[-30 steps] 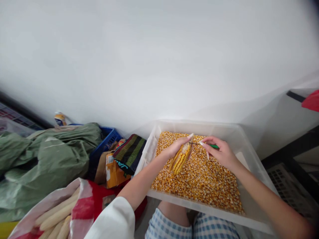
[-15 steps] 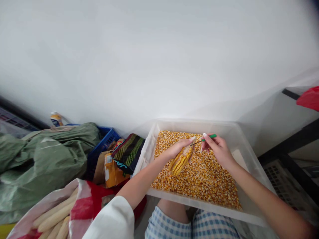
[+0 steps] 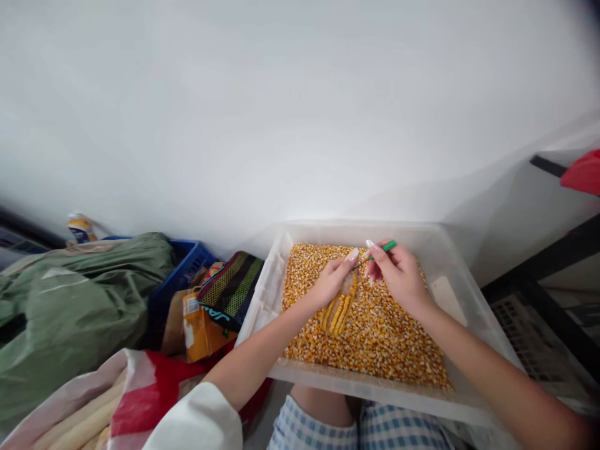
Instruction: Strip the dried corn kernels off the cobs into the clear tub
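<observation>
A partly stripped corn cob [image 3: 341,312] points down toward me over loose kernels, with rows of yellow kernels on its lower part. Wrapped around its upper end is my left hand [image 3: 332,280]. My right hand [image 3: 397,275] pinches the green handle of a slim screwdriver-like tool [image 3: 383,250]. The tool's thin dark shaft reaches to the cob beside my left thumb; its tip is hard to make out. Below both hands, corn kernels [image 3: 384,344] cover much of a translucent plastic bin [image 3: 370,386], which sits above my lap.
To the left are a red-and-white sack [image 3: 135,400] holding pale cobs, a green tarp-like cloth [image 3: 94,300], a blue crate [image 3: 199,256], a dark mesh bag [image 3: 232,284] and an orange carton [image 3: 206,331]. A black rack [image 3: 553,269] stands right. A white wall rises behind.
The view has shifted slightly. The cob has rolled in my left hand, so a different side with separate kernel rows shows. The tool stays at the cob's upper end.
</observation>
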Action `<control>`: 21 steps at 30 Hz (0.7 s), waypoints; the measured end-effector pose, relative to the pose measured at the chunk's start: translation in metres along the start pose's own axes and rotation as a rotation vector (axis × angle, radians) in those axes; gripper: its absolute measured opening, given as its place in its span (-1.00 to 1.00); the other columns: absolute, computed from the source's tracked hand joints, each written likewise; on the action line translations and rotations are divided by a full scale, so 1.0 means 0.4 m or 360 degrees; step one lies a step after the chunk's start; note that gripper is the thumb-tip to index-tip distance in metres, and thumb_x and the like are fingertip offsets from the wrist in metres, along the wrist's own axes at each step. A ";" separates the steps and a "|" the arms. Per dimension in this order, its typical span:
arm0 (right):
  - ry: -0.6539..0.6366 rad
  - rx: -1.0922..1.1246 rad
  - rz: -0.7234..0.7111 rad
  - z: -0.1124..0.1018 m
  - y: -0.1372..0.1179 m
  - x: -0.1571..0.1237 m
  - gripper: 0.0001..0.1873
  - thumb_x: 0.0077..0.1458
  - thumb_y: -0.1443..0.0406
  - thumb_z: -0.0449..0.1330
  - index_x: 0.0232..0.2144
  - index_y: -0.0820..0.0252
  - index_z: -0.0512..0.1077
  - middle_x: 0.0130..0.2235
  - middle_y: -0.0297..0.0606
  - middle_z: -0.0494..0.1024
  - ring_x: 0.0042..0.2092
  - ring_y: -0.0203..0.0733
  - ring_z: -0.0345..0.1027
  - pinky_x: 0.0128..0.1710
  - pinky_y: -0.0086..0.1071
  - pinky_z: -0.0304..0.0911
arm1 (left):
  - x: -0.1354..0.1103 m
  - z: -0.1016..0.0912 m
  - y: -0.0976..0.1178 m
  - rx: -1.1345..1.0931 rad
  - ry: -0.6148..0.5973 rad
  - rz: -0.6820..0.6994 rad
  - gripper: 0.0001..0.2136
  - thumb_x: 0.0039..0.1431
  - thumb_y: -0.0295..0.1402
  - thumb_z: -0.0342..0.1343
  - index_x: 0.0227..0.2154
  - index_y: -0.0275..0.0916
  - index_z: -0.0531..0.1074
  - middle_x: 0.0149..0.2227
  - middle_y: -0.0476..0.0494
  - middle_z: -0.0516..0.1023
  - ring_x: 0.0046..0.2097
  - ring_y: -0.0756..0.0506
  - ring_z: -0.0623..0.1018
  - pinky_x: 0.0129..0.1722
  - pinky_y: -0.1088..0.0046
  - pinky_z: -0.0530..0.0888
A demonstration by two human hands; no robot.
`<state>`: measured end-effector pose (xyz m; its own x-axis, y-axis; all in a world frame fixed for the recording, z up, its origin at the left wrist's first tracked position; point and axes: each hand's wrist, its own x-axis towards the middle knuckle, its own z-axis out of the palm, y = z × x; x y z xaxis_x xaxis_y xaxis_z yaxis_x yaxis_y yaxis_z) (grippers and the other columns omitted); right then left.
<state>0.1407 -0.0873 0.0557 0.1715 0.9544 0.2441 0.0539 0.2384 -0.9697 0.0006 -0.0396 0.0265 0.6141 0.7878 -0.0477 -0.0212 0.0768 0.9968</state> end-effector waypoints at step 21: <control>0.0264 0.0111 -0.0034 -0.006 -0.009 -0.035 -0.74 0.09 0.09 0.07 -0.41 0.17 0.27 -0.60 -0.39 0.37 -0.60 -0.37 0.27 -0.62 -0.47 0.22 | -0.005 -0.004 0.011 -0.0025 -0.0033 -0.0007 -0.63 0.08 -0.07 -0.05 -0.56 -0.30 0.36 -0.57 -0.02 0.36 -0.49 0.01 0.32 -0.43 0.50 0.26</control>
<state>0.1405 -0.1019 0.0558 0.3314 0.9077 0.2575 -0.0079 0.2756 -0.9612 -0.0021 -0.0398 0.0308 0.6305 0.7746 -0.0504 -0.0309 0.0899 0.9955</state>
